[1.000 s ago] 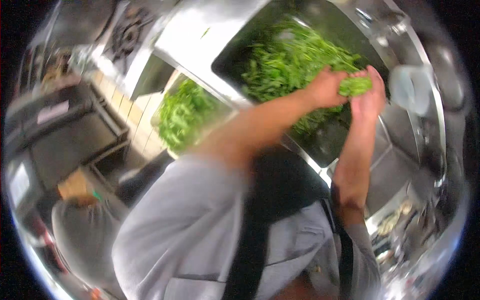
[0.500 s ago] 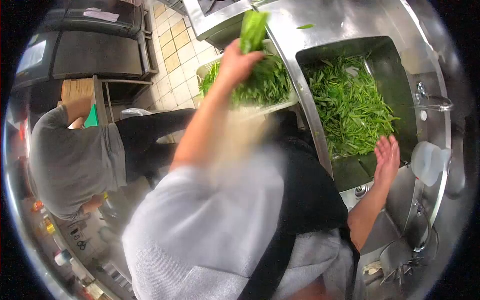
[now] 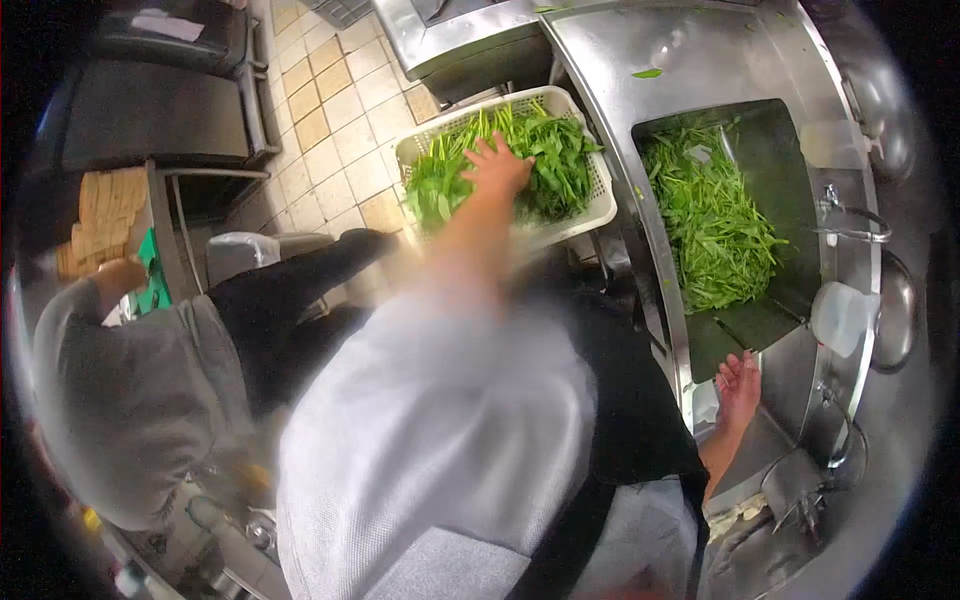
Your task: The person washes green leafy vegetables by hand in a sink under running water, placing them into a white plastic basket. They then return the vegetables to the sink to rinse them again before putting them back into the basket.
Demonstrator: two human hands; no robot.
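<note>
A white perforated basket (image 3: 603,200) holds leafy greens (image 3: 560,160) with long stems. My left hand (image 3: 497,168) lies on top of these greens with its fingers spread. In the metal sink (image 3: 800,180) to the right, a large pile of cut greens (image 3: 710,220) fills much of the basin. My right hand (image 3: 738,382) is over the sink's near edge, below the pile, its fingers loosely bent and apart, holding nothing visible.
Faucets (image 3: 865,222) and a clear plastic container (image 3: 843,318) line the sink's right side. A loose leaf (image 3: 648,73) lies on the metal counter (image 3: 690,50). Another person (image 3: 110,400) bends at the left beside stacked wooden-looking pieces (image 3: 108,210). Tiled floor (image 3: 345,120) shows behind the basket.
My left hand has come down onto the basket and released the bunch of greens it held raised. My right hand has moved back, away from the pile. The view has shifted.
</note>
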